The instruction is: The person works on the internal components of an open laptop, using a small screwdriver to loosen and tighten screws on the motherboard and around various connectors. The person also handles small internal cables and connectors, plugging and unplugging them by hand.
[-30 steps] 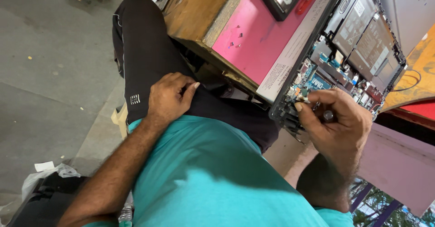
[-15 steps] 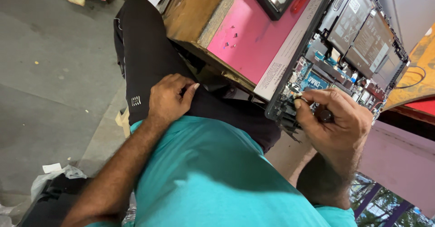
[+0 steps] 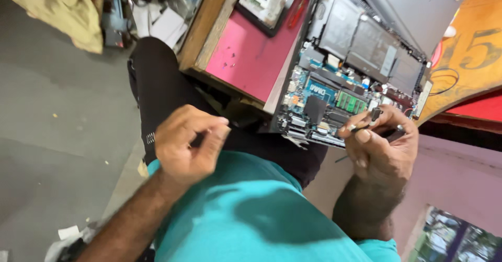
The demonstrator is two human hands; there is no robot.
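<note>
An opened laptop lies on its back on a pink table top, its circuit board, memory stick and black battery bared. My right hand is at the laptop's near edge, shut on a thin dark screwdriver whose tip rests on the board. My left hand hovers above my black-trousered thigh. Its fingers are curled with the thumb against the forefinger, and nothing shows between them. My teal shirt fills the bottom of the view.
The table has a wooden rim. A dark tray with small items sits on the pink top beside the laptop. A grey panel and an orange board lie beyond. A yellowish cloth and papers lie on the grey floor.
My left hand has lifted off my thigh and curled its fingers. My right hand stays at the laptop's edge with the screwdriver. The view has shifted towards the table.
</note>
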